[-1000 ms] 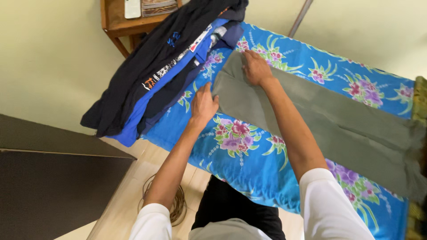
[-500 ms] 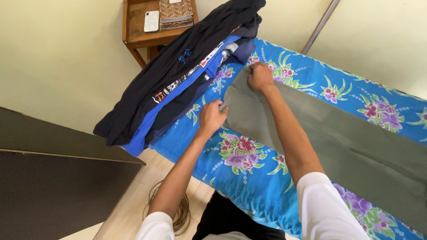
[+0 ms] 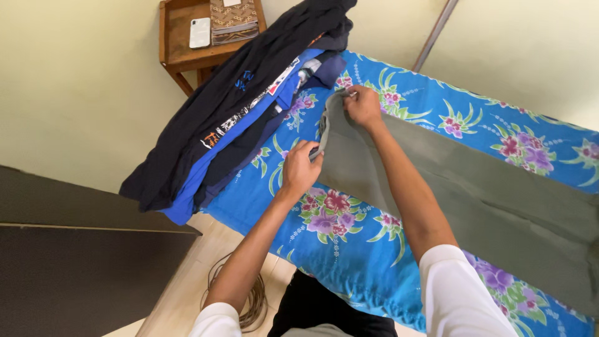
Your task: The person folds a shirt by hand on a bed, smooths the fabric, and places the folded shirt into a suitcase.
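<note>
Both hands pinch the waistband of olive-grey trousers [image 3: 474,187] lying on the floral bedsheet [image 3: 349,249]: left hand [image 3: 301,170] at its near corner, right hand [image 3: 362,105] at the far one, fingers closed.

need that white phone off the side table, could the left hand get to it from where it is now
Probably not without letting go. The left hand is pinching the grey trousers, and the pile of dark clothes lies between it and the phone on the wooden table. Reaching over the pile looks possible, but a stretch.
</note>
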